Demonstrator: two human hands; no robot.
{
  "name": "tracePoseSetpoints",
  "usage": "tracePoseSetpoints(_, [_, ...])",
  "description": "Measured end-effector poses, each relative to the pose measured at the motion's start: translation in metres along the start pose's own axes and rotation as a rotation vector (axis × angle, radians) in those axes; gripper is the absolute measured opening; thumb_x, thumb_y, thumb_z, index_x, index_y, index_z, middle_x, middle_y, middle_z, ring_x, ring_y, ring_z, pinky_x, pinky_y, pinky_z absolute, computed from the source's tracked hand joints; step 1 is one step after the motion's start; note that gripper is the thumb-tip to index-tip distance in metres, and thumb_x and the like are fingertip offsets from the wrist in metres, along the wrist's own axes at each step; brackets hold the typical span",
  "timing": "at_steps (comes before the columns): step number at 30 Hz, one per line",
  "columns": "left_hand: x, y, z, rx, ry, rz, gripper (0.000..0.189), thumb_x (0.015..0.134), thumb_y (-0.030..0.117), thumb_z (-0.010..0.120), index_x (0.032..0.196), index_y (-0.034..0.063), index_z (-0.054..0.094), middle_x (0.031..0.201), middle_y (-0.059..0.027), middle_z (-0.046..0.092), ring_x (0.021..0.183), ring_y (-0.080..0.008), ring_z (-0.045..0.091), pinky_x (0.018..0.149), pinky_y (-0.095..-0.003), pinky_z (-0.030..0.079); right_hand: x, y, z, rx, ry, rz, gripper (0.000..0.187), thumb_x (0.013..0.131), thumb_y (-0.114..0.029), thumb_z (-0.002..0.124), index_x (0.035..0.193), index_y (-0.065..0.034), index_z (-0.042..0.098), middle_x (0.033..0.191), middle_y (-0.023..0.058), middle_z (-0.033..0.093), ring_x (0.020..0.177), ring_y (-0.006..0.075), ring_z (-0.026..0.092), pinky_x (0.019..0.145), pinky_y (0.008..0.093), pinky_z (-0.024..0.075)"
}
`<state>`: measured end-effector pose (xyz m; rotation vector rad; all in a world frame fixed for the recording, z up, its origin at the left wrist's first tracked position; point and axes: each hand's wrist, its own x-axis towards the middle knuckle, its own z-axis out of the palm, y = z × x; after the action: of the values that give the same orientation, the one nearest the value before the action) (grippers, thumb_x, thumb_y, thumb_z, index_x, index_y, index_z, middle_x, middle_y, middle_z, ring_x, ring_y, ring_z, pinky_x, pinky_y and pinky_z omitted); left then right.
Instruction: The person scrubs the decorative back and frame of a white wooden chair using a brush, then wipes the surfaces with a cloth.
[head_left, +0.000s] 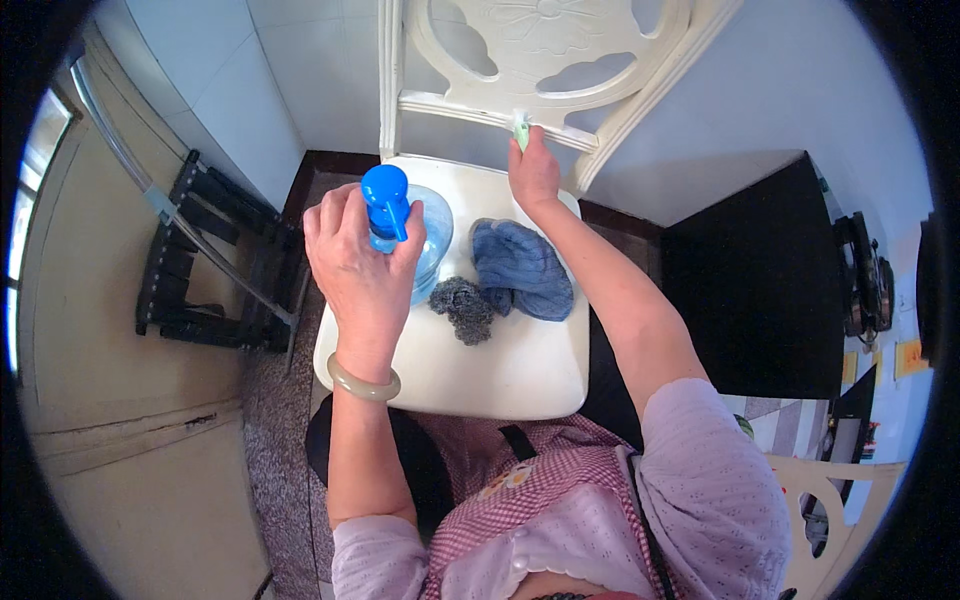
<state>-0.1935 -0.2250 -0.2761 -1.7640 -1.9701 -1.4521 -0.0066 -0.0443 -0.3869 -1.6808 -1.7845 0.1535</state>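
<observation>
My left hand (358, 259) is wrapped around the neck of a clear bluish plastic pump bottle (433, 232). Its blue pump head (385, 184) shows above my fingers, nozzle towards me. The bottle is over the left part of the white chair seat (510, 382). In my right hand (536, 174) is a small brush with a pale green handle (521, 135). White bristles touch the lower rail (465, 111) of the carved chair back (547, 45). Between my arms, a crumpled blue cloth (521, 266) lies on the seat beside a dark grey mesh scourer (463, 307).
A black folding stool (180, 262) leans at the left, near a metal tube (124, 135) and a cream door (142, 390). To the right is a black cabinet-like block (757, 300). Another carved cream chair (840, 480) stands at lower right. Tiled wall (322, 82) rises behind.
</observation>
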Motion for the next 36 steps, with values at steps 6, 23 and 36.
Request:
tracePoseSetpoints(6, [-0.001, -0.002, 0.0, -0.008, 0.016, 0.001, 0.029, 0.066, 0.02, 0.071, 0.083, 0.0009, 0.058, 0.088, -0.0105, 0.056, 0.08, -0.0282, 0.049, 0.071, -0.0369, 0.041, 0.006, -0.05, 0.023, -0.137, -0.167, -0.098, 0.031, 0.086, -0.027, 0.051, 0.101, -0.0016, 0.041, 0.081, 0.0225, 0.061, 0.075, 0.041, 0.06, 0.065, 0.0496, 0.0461])
tracePoseSetpoints(23, [-0.002, -0.005, 0.0, -0.008, -0.001, -0.026, 0.031, 0.068, 0.023, 0.07, 0.084, 0.0004, 0.057, 0.09, -0.0101, 0.055, 0.083, -0.0286, 0.048, 0.074, -0.0372, 0.041, 0.012, -0.099, 0.042, 0.023, -0.216, -0.023, 0.035, 0.084, -0.027, 0.053, 0.101, 0.0017, 0.042, 0.079, 0.0237, 0.061, 0.078, 0.04, 0.06, 0.07, 0.0499, 0.0466])
tracePoseSetpoints(36, [0.0, 0.002, 0.001, -0.018, 0.013, 0.02, 0.027, 0.068, 0.014, 0.068, 0.086, -0.0013, 0.055, 0.087, -0.0132, 0.053, 0.079, -0.0301, 0.047, 0.071, -0.0377, 0.039, -0.008, -0.062, 0.006, 0.14, -0.38, -0.188, 0.044, 0.08, -0.03, 0.057, 0.111, -0.0001, 0.046, 0.088, 0.0232, 0.06, 0.085, 0.0391, 0.059, 0.074, 0.0459, 0.0462])
